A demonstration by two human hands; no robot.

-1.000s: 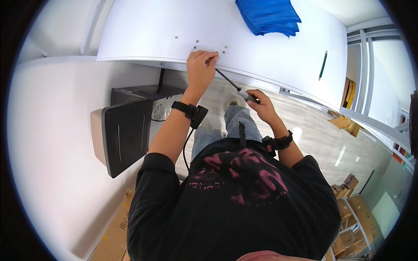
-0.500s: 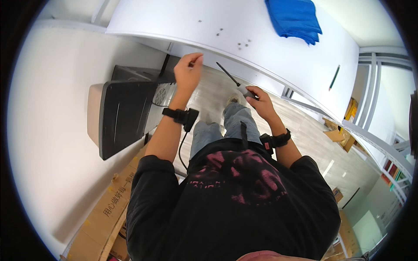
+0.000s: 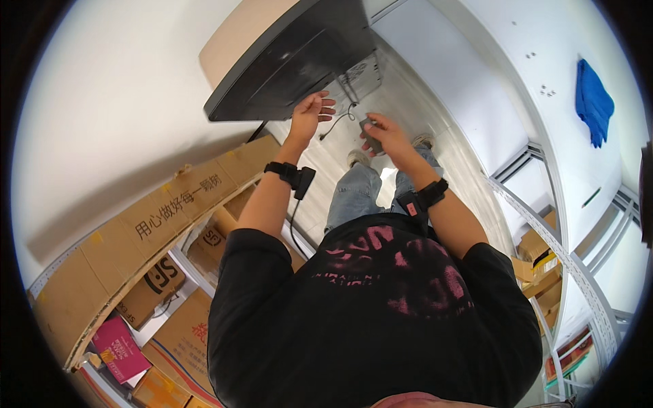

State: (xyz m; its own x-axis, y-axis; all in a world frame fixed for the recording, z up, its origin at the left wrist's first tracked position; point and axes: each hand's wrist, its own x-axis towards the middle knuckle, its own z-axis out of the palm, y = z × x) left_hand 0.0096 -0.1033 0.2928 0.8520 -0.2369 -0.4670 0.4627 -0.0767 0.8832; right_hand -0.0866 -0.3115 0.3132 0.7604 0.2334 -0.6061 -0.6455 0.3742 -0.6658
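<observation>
My right hand [image 3: 389,137] is closed around the grey handle of a screwdriver [image 3: 371,136], above the floor between my feet and a large black panel [image 3: 286,68]. Its shaft is hard to make out against the background. My left hand [image 3: 313,115] holds nothing, its fingers apart, close to the panel's lower edge. Whether it touches the panel I cannot tell. A dark cable [image 3: 335,124] hangs between the two hands, beside the panel.
At the right, a white table [image 3: 544,136] carries a folded blue cloth [image 3: 594,102], several small metal parts [image 3: 546,90] and a dark green pencil [image 3: 591,197]. Cardboard boxes [image 3: 163,224] on shelving fill the lower left. More boxes [image 3: 541,248] stand under the table.
My view has turned left, so the table has shifted right and the black panel lies ahead. The screwdriver has come away from the table edge. My left hand's fingers have spread.
</observation>
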